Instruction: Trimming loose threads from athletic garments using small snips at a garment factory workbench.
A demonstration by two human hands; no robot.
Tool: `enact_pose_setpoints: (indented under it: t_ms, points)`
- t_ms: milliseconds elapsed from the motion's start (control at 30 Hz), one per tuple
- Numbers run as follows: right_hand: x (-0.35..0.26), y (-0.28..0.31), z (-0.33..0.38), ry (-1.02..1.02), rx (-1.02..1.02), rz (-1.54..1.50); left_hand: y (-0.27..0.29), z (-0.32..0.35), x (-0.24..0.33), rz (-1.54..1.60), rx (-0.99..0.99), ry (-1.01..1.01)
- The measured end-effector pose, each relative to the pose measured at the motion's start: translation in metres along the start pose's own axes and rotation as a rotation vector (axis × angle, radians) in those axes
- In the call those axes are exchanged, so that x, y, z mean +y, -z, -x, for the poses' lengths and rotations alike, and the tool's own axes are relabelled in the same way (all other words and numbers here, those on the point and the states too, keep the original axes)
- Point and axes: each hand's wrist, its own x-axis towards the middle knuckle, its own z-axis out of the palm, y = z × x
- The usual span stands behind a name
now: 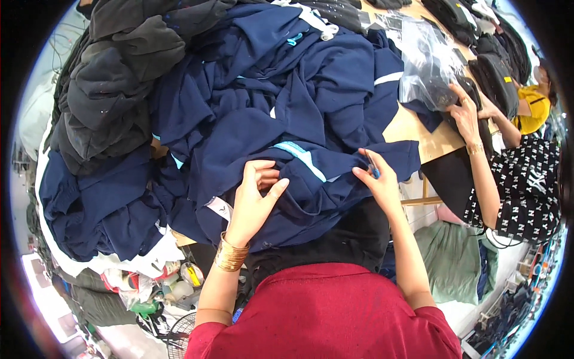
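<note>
A navy garment (239,143) with a light-blue trim strip (302,157) lies spread before me. At its left part, my left hand (258,190) has its fingers curled in against a fold of the cloth, thumb toward the trim. My right hand (379,180) is closed around a small tool with a blue part (375,172), mostly covered by the fingers, beside the garment's right end. A white label (220,208) shows on the cloth below my left hand. Gold bangles circle my left wrist.
More navy garments (239,60) are heaped beyond, with dark grey garments (119,66) piled at the far left. On the right, a co-worker's hands handle a clear plastic bag (424,66) and black folded clothing at the wooden table (439,140). Green cloth (457,257) hangs lower right.
</note>
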Motion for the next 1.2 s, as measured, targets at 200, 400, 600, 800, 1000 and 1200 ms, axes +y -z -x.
enact_pose_setpoints:
  t_ms: [200, 400, 600, 800, 1000, 1200]
  points:
    - [-0.007, 0.001, -0.01, 0.035, 0.126, -0.141, -0.005, -0.004, -0.003, -0.133, 0.022, -0.023]
    - [-0.029, 0.038, 0.002, 0.431, 0.271, -0.039, -0.003, 0.005, 0.023, -0.317, 0.366, -0.547]
    - [-0.023, 0.038, 0.018, 0.335, 0.371, -0.074, -0.006, 0.007, 0.014, -0.31, 0.408, -0.619]
    - [-0.021, 0.035, 0.017, 0.343, 0.387, -0.063, -0.01, 0.003, 0.011, -0.247, 0.447, -0.689]
    - [-0.024, 0.031, 0.018, 0.299, 0.328, -0.043, -0.007, -0.001, 0.009, -0.239, 0.418, -0.614]
    - [-0.026, 0.026, 0.02, 0.219, 0.29, -0.028, -0.006, -0.005, 0.008, -0.255, 0.39, -0.572]
